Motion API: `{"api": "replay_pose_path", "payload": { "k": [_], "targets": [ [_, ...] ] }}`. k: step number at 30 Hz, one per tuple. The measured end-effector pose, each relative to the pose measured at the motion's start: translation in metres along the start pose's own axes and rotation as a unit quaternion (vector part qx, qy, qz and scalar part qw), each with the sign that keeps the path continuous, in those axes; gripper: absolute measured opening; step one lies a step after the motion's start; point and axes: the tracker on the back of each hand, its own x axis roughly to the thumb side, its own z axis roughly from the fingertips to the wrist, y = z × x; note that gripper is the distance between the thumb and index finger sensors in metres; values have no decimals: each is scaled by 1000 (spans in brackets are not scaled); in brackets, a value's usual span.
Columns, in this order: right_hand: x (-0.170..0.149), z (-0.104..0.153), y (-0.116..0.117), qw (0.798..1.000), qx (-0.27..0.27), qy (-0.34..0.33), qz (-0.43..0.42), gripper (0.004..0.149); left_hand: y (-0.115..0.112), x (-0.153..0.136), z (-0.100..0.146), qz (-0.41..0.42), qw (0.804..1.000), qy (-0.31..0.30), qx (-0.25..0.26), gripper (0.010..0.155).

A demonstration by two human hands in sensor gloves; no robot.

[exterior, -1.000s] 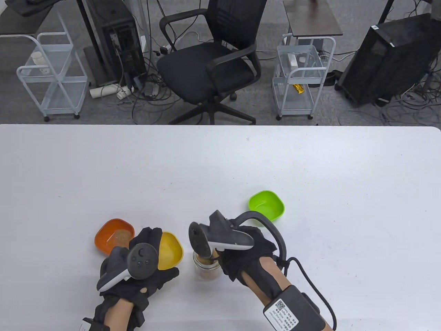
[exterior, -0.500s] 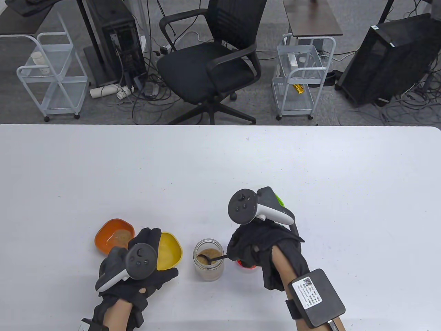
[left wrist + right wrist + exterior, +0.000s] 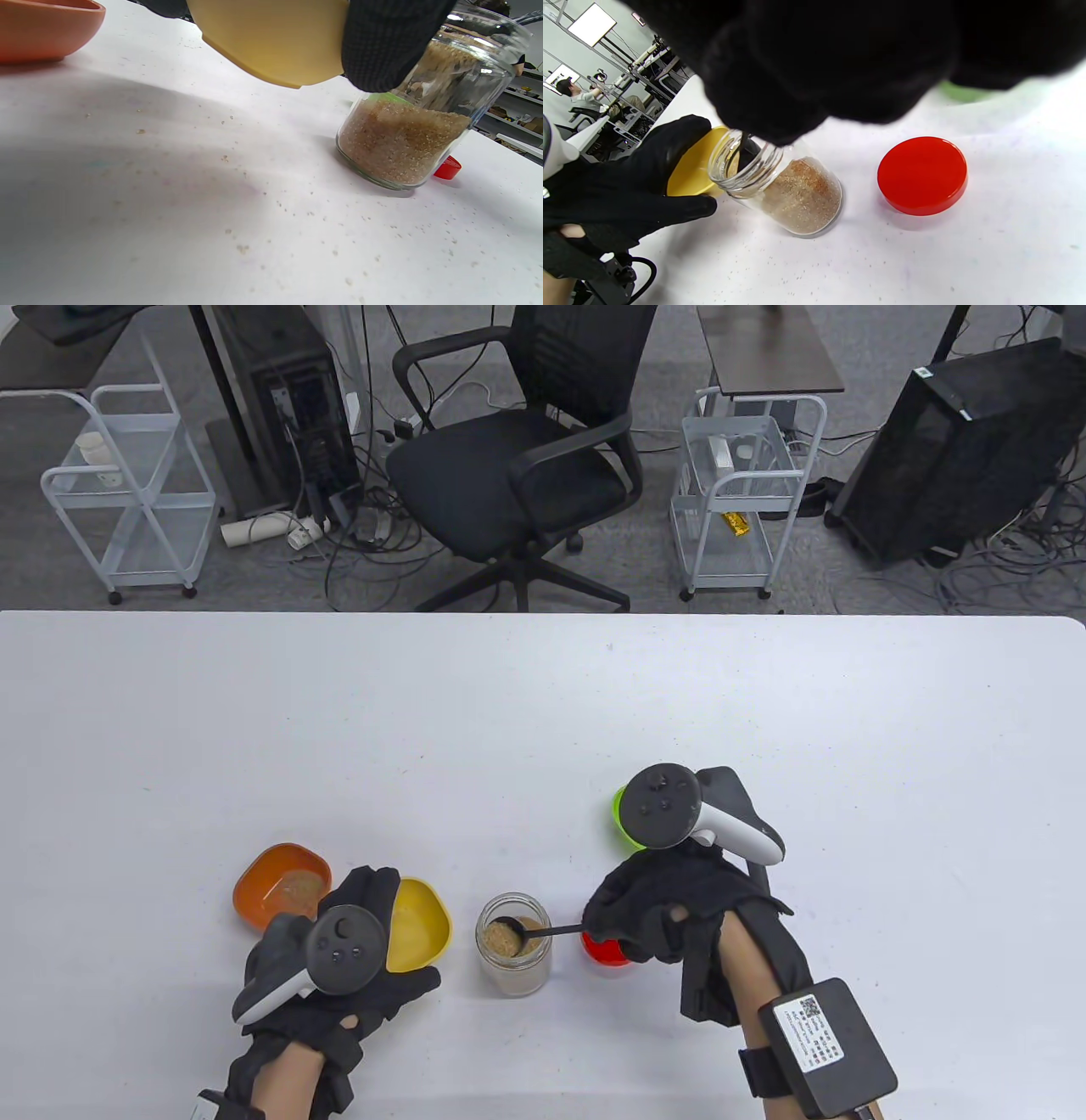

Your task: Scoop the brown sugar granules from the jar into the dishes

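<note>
A glass jar (image 3: 513,954) half full of brown sugar stands near the table's front edge; it also shows in the left wrist view (image 3: 407,140) and the right wrist view (image 3: 789,186). My right hand (image 3: 653,912) holds a black spoon (image 3: 534,933) by its handle, its bowl heaped with sugar at the jar's mouth. My left hand (image 3: 356,959) grips the yellow dish (image 3: 420,923) and holds it tilted just left of the jar. An orange dish (image 3: 280,886) with some sugar sits further left. A green dish (image 3: 619,814) is mostly hidden behind the right hand's tracker.
The jar's red lid (image 3: 604,952) lies on the table right of the jar, under my right hand; it also shows in the right wrist view (image 3: 922,173). Loose sugar grains are scattered on the white table (image 3: 254,220). The table's far half is bare white surface (image 3: 509,712).
My right hand swung from over the jar out to its right and turned palm down. The spoon's bowl came up from the sugar to the jar's mouth, loaded. The left hand stayed put.
</note>
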Motion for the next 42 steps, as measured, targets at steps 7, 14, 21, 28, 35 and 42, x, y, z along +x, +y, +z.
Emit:
{"api": "replay_pose_path", "payload": {
  "k": [7, 14, 21, 28, 35, 42],
  "targets": [
    [-8, 8, -4, 1000, -15, 4, -13, 39, -1, 0, 0, 3, 1000, -6, -1, 113],
    [-10, 20, -12, 999, -36, -3, -29, 39, -1, -1, 0, 6, 1000, -10, -2, 113],
    [7, 20, -14, 997, -53, -31, -40, 39, -2, -1, 0, 12, 1000, -15, -1, 113],
    [34, -1, 1, 994, -95, -49, -12, 39, 1, -4, 0, 30, 999, -20, 3, 114],
    [57, -14, 20, 986, -147, -50, 66, 39, 1, -5, -1, 40, 999, -21, 3, 114],
    [79, -11, 41, 956, -223, -65, 177, 38, 1, -15, -3, 69, 998, -12, 2, 114]
  ]
}}
